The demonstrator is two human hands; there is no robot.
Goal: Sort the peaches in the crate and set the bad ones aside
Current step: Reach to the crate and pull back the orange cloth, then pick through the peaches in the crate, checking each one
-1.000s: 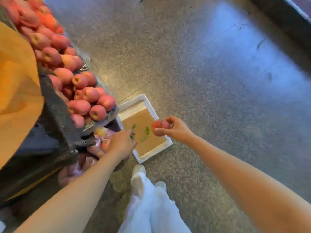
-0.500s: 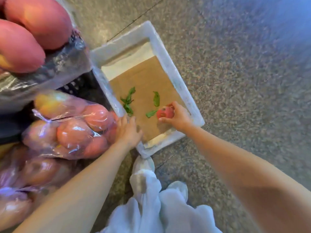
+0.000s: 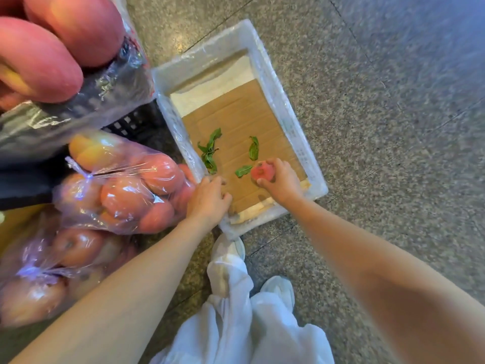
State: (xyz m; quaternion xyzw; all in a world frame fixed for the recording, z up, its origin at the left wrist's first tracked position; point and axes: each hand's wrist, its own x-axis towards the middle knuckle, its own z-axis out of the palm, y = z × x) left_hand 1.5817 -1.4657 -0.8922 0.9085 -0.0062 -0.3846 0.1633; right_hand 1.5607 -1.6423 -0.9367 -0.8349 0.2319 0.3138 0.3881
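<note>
Lowered into the white tray (image 3: 291,119), right hand (image 3: 283,182) grips peach (image 3: 262,171) — left hand (image 3: 210,198) rests on its rim.

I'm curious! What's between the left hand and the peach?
In the head view, bare cardboard and one green leaf lie between the left hand and the peach.

A pink-red tone is shown by the single peach (image 3: 262,171), set off by green leaves (image 3: 210,151) on plain brown cardboard (image 3: 236,119) framed by a white tray (image 3: 288,119). The bagged peaches (image 3: 126,190) are tinted orange to rose under clear film with a violet sheen, and the latticed crate (image 3: 131,123) is coloured black. The floor (image 3: 380,114) is speckled grey and olive, while the trousers (image 3: 231,324) and shoes (image 3: 279,287) are plain white.
</note>
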